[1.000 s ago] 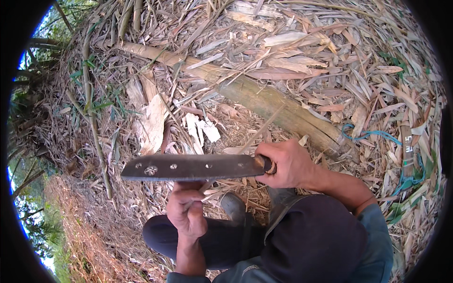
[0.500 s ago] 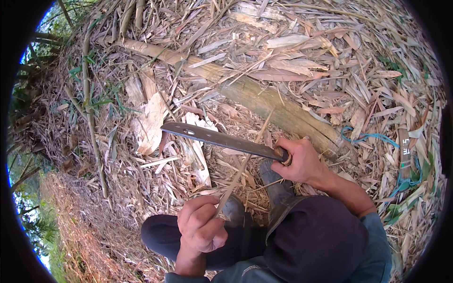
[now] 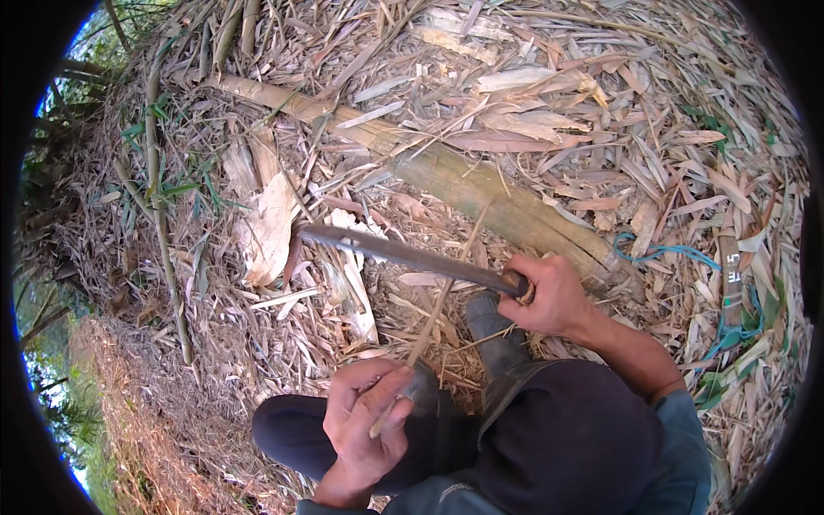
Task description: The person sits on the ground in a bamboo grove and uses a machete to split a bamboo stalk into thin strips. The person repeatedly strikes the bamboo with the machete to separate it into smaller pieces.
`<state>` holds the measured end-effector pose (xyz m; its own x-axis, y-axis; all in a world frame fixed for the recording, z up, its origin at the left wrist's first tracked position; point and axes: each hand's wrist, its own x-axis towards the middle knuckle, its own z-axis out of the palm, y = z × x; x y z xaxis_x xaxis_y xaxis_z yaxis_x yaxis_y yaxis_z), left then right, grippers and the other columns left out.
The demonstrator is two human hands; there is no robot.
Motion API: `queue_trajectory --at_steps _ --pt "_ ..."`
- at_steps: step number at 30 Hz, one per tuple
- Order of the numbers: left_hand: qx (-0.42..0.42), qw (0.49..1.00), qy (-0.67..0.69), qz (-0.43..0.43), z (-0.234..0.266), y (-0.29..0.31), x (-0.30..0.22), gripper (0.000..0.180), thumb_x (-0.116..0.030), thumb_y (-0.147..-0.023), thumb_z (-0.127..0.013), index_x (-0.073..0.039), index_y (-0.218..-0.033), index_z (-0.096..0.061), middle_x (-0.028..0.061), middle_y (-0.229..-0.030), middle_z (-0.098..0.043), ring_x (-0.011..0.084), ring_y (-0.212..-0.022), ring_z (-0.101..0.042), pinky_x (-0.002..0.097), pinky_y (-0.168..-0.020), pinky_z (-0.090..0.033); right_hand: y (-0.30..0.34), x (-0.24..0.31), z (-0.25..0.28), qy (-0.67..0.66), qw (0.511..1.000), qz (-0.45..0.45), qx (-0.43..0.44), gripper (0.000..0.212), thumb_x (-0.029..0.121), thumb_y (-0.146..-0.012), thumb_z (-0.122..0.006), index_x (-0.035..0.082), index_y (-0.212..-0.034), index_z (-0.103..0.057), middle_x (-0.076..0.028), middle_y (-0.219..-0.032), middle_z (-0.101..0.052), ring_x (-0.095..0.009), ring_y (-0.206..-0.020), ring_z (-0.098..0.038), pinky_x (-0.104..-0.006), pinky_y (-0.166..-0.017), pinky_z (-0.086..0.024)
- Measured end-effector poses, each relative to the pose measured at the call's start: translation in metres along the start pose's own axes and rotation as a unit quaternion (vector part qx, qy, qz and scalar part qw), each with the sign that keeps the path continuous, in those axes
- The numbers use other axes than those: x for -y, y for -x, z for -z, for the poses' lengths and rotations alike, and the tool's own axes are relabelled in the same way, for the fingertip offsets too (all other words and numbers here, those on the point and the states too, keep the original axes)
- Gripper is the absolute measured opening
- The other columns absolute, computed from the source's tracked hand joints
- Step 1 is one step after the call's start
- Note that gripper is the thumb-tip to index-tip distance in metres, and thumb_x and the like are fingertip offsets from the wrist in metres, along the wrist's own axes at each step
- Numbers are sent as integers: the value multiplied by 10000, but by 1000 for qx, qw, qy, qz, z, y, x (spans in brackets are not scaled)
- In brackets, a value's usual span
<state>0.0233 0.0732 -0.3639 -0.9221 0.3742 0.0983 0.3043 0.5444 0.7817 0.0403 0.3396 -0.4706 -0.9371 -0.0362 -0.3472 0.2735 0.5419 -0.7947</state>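
My right hand (image 3: 554,296) grips the handle of a long dark machete (image 3: 403,253), whose blade points left over the ground. My left hand (image 3: 365,421) pinches the lower end of a thin bamboo sliver (image 3: 438,305) that slants up and crosses the blade near the handle. A thick bamboo pole (image 3: 481,193) lies on the ground just beyond the blade, running from upper left to the right. My knees in dark trousers (image 3: 558,438) fill the lower middle.
Dry bamboo leaves, husks and pale split strips (image 3: 270,227) cover the ground all round. A blue cord (image 3: 657,251) lies by the pole's right end. Thin standing stems (image 3: 163,249) rise at the left, where the ground drops away.
The machete has turned from flat side up to edge on and moved away from me. My left hand has drawn back to my knee and now holds the thin sliver against the blade.
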Motion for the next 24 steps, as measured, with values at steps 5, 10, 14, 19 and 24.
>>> queue_trajectory --at_steps 5,10,14,19,24 --pt "41 999 -16 19 1 9 -13 300 -167 -938 -730 14 -1177 -704 211 -1024 -722 335 -886 -732 370 -774 -593 9 17 2 -58 991 115 27 269 209 -651 -760 46 -831 -646 -138 -637 -606 -319 -572 -639 -391 -550 -496" --pt "51 998 -24 -3 0 25 4 363 -167 -945 -717 82 -1203 -657 239 -1083 -731 383 -1004 -735 402 -837 -606 0 -26 -2 11 1000 -22 14 270 253 -661 -752 51 -810 -653 -127 -635 -603 -324 -572 -635 -407 -555 -501" --pt "52 998 -3 -40 -1 30 10 344 -154 -942 -718 83 -1185 -661 243 -1091 -727 387 -1025 -728 411 -841 -609 15 -5 3 35 995 86 30 267 290 -699 -738 63 -822 -675 -128 -604 -621 -346 -564 -641 -424 -562 -517" --pt "80 995 -7 -54 -2 30 10 346 -119 -924 -732 76 -1199 -657 244 -1135 -714 375 -1020 -730 398 -816 -607 -2 -31 2 80 994 -71 19 280 292 -724 -725 41 -841 -688 -168 -631 -654 -369 -617 -664 -440 -605 -536" --pt "28 998 -15 -62 -6 30 19 311 -182 -966 -694 70 -1148 -687 219 -1080 -735 355 -951 -747 375 -767 -608 4 -56 0 108 992 -41 -41 252 241 -691 -712 16 -781 -643 -171 -573 -572 -347 -551 -628 -413 -550 -496"
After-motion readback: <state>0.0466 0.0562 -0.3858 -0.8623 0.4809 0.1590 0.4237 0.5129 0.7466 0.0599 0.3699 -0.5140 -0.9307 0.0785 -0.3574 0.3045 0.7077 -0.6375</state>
